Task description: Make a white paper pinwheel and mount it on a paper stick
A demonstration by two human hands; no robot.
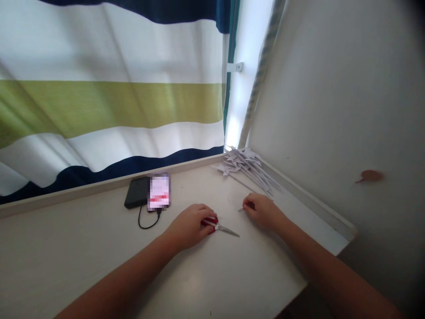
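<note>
My left hand (189, 227) is closed over the red handles of a pair of scissors (227, 231), at or just above the white tabletop. The blades point right and look closed. My right hand (262, 210) is to the right of the scissors, thumb and fingertips pinched together. Between them a small pale strip (241, 210) sticks out to the left; its material is too small to make out. Beyond my right hand lies a pile of white folded-paper pinwheels (245, 161) on rolled paper sticks, heaped in the table's far corner.
A dark power bank (136, 193) and a phone (159, 192) joined by a black cable (144, 227) lie at the back left. A raised ledge (83, 193) borders the tabletop (199, 283). Behind hangs a striped curtain (116, 104); a wall (325, 110) stands at right.
</note>
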